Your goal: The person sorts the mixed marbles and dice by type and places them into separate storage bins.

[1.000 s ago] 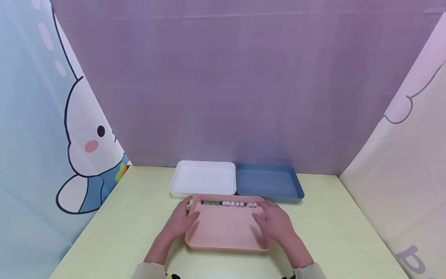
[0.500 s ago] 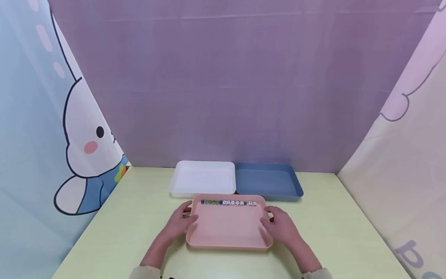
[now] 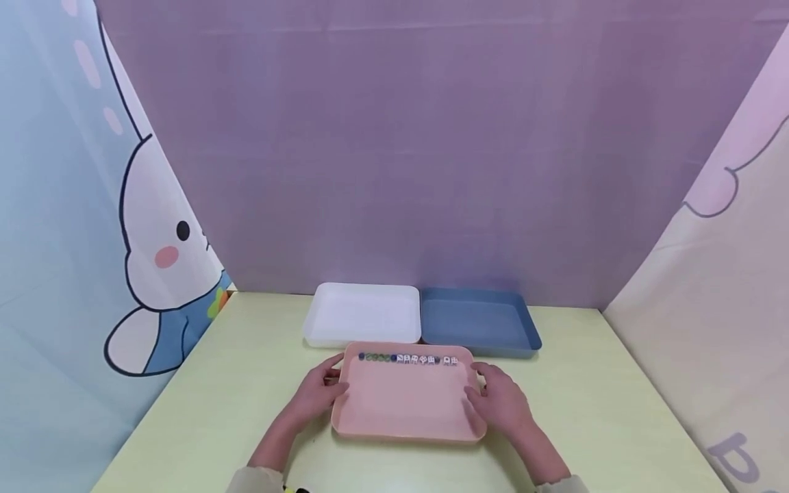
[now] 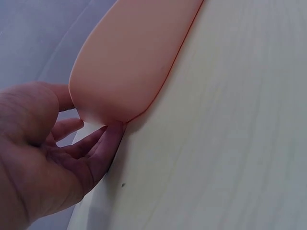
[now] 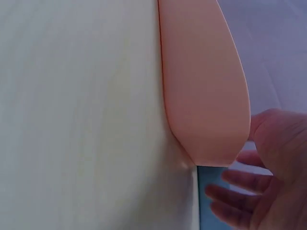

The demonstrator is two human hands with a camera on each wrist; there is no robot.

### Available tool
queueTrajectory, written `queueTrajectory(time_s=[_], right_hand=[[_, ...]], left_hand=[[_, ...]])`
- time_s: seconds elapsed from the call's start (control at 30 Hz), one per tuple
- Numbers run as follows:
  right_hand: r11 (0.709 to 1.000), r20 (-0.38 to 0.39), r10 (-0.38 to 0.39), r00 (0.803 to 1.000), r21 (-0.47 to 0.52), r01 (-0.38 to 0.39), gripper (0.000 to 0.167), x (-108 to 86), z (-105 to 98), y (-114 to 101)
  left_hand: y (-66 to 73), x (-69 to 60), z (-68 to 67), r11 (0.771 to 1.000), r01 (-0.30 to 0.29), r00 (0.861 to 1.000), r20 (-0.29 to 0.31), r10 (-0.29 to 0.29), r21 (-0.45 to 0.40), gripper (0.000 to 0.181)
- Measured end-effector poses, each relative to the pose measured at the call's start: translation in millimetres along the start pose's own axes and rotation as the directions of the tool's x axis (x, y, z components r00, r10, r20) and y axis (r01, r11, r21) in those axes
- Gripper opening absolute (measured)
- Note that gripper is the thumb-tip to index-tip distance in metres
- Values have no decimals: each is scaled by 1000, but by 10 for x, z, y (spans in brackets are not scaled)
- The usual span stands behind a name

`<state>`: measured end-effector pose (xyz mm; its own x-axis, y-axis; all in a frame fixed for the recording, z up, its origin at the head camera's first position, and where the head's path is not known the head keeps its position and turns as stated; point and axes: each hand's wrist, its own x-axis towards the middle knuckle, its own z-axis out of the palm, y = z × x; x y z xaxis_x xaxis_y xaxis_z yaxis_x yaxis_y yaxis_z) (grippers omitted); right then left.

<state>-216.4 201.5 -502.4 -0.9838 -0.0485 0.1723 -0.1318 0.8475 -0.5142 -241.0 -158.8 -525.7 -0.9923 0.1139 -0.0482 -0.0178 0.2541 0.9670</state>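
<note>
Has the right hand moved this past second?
Yes: judged against the blue tray, the right hand has shifted rightward, away from the white dice.

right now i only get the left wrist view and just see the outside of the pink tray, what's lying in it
Observer: A row of small pieces along the far side of the pink tray; some are green, some dark blue, and several are white with dark marks, like dice.
Operator: ok who's at the other end of it
Observer: The right hand, its thumb at the rim and its fingers spread apart.
Operator: and what's beyond it
Observer: Two more trays, side by side: a white tray on the left and a blue tray on the right.
</note>
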Motion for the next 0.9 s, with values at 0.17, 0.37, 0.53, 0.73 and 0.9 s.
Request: queueTrajectory(time_s=[0.17,0.37,0.53,0.73,0.9], right_hand=[[986,-98,-81,992,-156,65,35,59,-67,-62],[983,-54,-111,992,-150,102,28,200,-140,-291],[977,16,-151,988,-151,152,21,368,-136,-522],[950,153,-234,960,-171,259,16,610,-104,-830],[930,272,-264,926,-185,319,13,810,-45,-1029]], left_hand=[[-12,-15,-18,1000,9,1000,4,-9,19,62],[-38,-31,-35,1000,16,1000,-8,-16,10,63],[-37,-44,-34,1000,30,1000,-5,-30,-2,62],[-21,-55,-32,1000,28,1000,-2,-28,-9,62],[-5,-38,-24,1000,14,1000,7,-13,-27,62]])
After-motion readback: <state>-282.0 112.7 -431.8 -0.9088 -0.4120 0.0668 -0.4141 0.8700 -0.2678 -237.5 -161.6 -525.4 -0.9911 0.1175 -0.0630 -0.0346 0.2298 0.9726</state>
